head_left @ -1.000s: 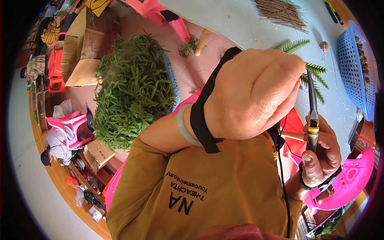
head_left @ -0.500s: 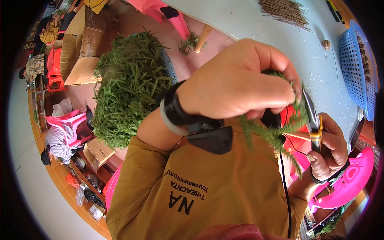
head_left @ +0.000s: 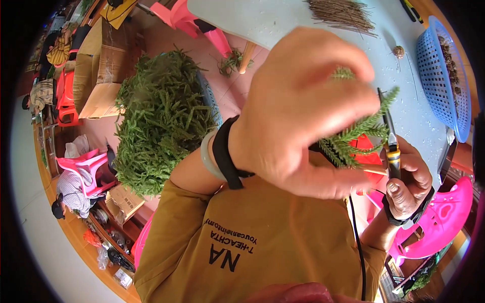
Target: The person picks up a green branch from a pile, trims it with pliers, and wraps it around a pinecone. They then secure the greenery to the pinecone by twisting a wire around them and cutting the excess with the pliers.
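Observation:
My left hand (head_left: 303, 111) is raised in front of my chest, slightly blurred, its fingers curled round a green pine sprig (head_left: 353, 144) and its thumb stretched out below. Part of the sprig's stem is hidden behind that hand, and needles show between the fingers. In my right hand (head_left: 411, 177) are pliers (head_left: 393, 156) with yellow-and-black handles, pointing upward. Their dark jaws lie against or just beside the sprig's outer twigs; I cannot tell whether they touch.
A blue basket (head_left: 211, 98) heaped with green sprigs (head_left: 159, 123) stands at left beside an open cardboard box (head_left: 108, 65). On the pale table (head_left: 283, 22) are brown stems (head_left: 341, 15), a small cone (head_left: 398, 51) and a blue basket of cones (head_left: 429, 83). A pink chair (head_left: 439, 217) is at right.
My left thumb has moved down and away from the fingers, out of its pinch. The sprig now fans up and right beside the pliers, which stand more upright. The view has shifted slightly.

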Demonstrator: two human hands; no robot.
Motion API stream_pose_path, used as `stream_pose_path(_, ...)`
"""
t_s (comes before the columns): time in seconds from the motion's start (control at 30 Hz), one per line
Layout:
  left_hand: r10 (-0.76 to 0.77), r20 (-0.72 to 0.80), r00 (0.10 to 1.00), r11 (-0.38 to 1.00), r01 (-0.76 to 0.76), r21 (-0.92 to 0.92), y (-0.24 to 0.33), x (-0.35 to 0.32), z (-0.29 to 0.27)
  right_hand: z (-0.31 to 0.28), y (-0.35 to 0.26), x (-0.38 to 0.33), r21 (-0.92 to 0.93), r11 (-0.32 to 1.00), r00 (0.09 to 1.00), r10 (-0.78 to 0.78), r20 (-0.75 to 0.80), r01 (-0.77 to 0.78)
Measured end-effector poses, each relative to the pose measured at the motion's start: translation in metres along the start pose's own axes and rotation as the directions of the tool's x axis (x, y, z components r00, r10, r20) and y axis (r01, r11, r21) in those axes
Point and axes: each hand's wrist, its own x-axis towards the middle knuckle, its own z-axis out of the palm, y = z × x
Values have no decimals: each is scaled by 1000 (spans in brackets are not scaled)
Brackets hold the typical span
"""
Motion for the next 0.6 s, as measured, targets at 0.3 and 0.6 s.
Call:
stream_pose_path(0.3, -56, 155, 986, 994, 41, 98, 5, -5, 2, -2, 1, -2, 25, 1000, 1000, 14, 3, -15)
stream_pose_path(0.6, -395, 230, 889, 881, 438, -181, 21, -10, 1, -15, 12, 4, -2, 992, 984, -126, 129, 128)
